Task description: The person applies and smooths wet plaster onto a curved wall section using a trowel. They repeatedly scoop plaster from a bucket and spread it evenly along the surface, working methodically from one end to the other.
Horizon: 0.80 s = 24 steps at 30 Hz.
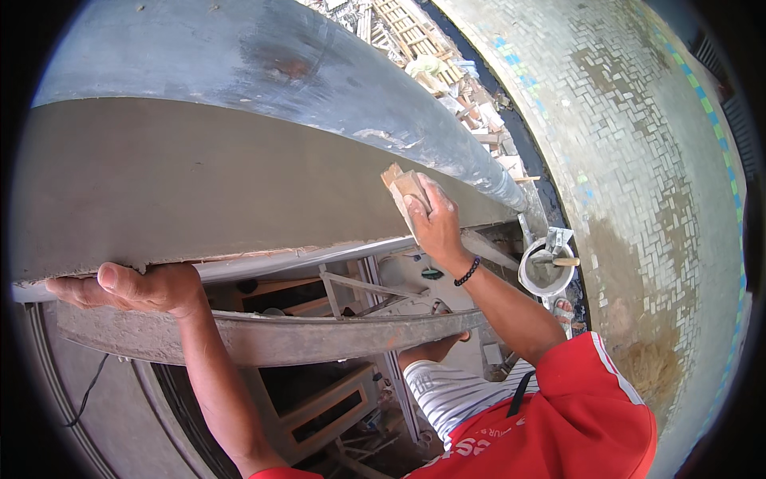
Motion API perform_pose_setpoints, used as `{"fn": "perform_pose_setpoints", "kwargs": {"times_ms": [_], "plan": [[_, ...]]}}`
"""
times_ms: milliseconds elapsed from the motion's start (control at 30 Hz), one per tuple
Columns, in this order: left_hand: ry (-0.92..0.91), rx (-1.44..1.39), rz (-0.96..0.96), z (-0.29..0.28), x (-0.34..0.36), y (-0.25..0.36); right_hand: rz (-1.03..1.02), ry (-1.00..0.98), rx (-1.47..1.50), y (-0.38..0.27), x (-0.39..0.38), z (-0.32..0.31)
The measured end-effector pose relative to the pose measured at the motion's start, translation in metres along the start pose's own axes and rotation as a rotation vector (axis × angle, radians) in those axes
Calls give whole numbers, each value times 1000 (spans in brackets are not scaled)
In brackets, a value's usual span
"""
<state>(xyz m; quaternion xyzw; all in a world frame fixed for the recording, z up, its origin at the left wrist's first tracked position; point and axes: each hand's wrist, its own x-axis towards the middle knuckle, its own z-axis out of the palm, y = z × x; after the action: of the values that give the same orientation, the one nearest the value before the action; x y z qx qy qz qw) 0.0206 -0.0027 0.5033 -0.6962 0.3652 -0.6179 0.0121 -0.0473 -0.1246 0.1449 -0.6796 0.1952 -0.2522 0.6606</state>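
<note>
- Debris (479, 112) lies beyond a grey plaster band (183, 180).
- Near the band's right end, your right hand (439, 230) grips a wooden float (411, 186), apparently for control.
- Your open left hand (152, 287) sits under the band's lower-left corner, likely for balance.
- Past the right end: a white bucket (523, 275).

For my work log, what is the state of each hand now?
Left hand: open, at the lower edge of the grey plaster.
Right hand: closed, holding a hand float.

Plaster band (199, 180): long, grey-brown, mostly smooth, rough along its lower edge.
Wooden float (411, 187): pale-smeared, block-handled, held tilted at the plaster band's right-hand part.
</note>
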Motion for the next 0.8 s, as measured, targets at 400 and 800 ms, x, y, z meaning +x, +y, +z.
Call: {"fn": "perform_pose_setpoints", "kwargs": {"times_ms": [400,800], "plan": [[-23,-64,-48,0,2,9,136,-3,33,39,14,9],[-88,-148,-85,-5,0,-12,155,19,-223,130,33,22]]}}
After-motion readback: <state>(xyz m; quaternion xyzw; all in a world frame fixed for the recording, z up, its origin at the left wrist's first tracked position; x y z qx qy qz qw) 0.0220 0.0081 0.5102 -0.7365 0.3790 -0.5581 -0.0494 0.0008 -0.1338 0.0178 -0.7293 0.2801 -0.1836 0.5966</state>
